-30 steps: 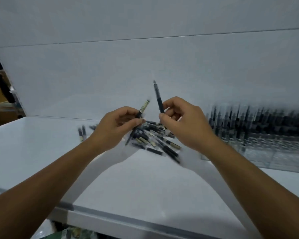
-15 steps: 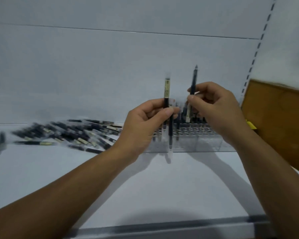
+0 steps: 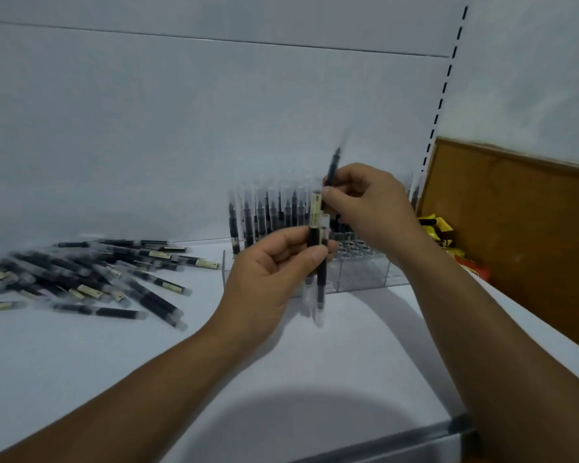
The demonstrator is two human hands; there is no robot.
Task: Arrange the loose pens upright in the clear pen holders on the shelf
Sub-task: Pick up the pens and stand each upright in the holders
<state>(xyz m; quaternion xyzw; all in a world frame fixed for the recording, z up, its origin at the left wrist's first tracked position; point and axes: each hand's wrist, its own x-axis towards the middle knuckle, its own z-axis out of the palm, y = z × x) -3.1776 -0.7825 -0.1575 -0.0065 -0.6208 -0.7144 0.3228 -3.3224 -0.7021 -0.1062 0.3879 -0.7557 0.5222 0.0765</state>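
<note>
left hand [image 3: 274, 265]: fingers and thumb curled round a bundle of pens [image 3: 316, 213], apparently two, held upright just in front of the clear pen holder [image 3: 365, 274] on the white shelf [image 3: 315, 379]. right hand [image 3: 365, 208]: thumb and forefinger pinching a single pen [image 3: 332, 165], tip up and slightly tilted, above the holder's open front tubes and just beside the bundle's top. stock: standing pens [image 3: 271, 212], blurred, in the holder's back rows; loose pens [image 3: 91, 272] heaped flat on the shelf well to the left; brown board [image 3: 515, 228] and yellow packets [image 3: 438, 228] at far right.
</note>
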